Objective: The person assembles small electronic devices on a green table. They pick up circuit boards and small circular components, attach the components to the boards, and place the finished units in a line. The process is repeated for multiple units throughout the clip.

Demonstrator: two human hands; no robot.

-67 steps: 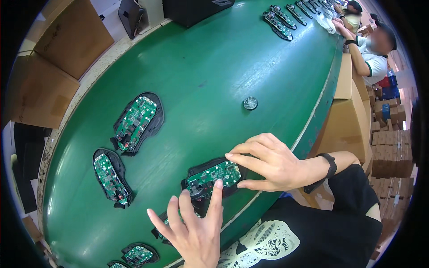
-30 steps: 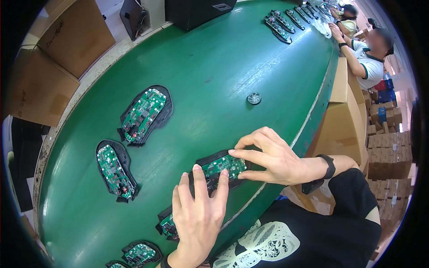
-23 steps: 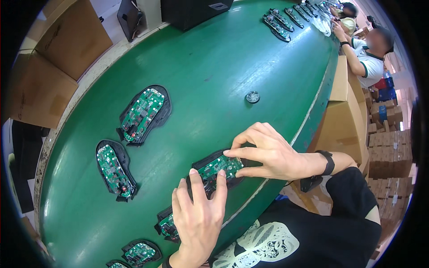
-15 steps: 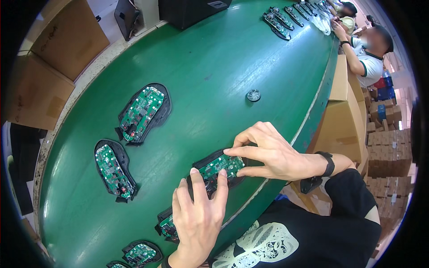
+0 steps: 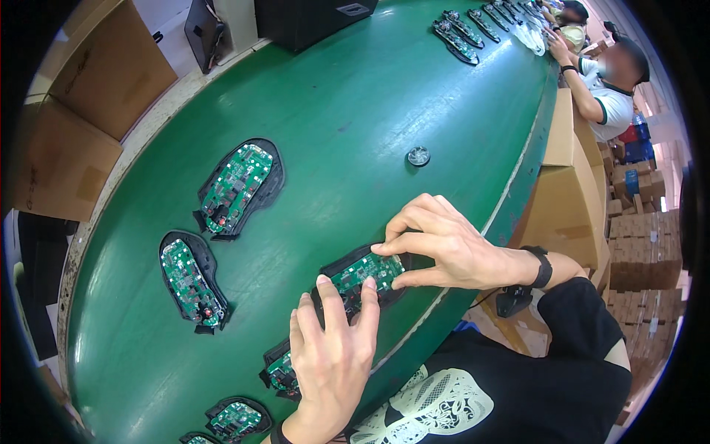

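Note:
A green circuit board [image 5: 362, 272] sits in a black plastic housing [image 5: 346, 260] on the green table, close to its near edge. My left hand [image 5: 334, 355] is over the left end, its fingertips apart and pressed on the board and housing. At the other end, my right hand [image 5: 458, 248] pinches the board between thumb and a fingertip on opposite edges, the other fingers curled. My left fingers hide part of the board's lower left. Beside my left hand lies another board in a housing [image 5: 282, 371], partly covered by that hand.
Two housings with boards [image 5: 238, 185] [image 5: 188, 277] lie to the left, more [image 5: 237, 418] at the lower left. A small round dark part [image 5: 418, 156] rests beyond my right hand. Further housings [image 5: 455, 41] line the far end near a co-worker [image 5: 606, 89]. Cartons [image 5: 569, 192] stand at right.
Both hands keep their hold on the board, with only slight finger shifts. The view has moved a little; the other housings stay in place.

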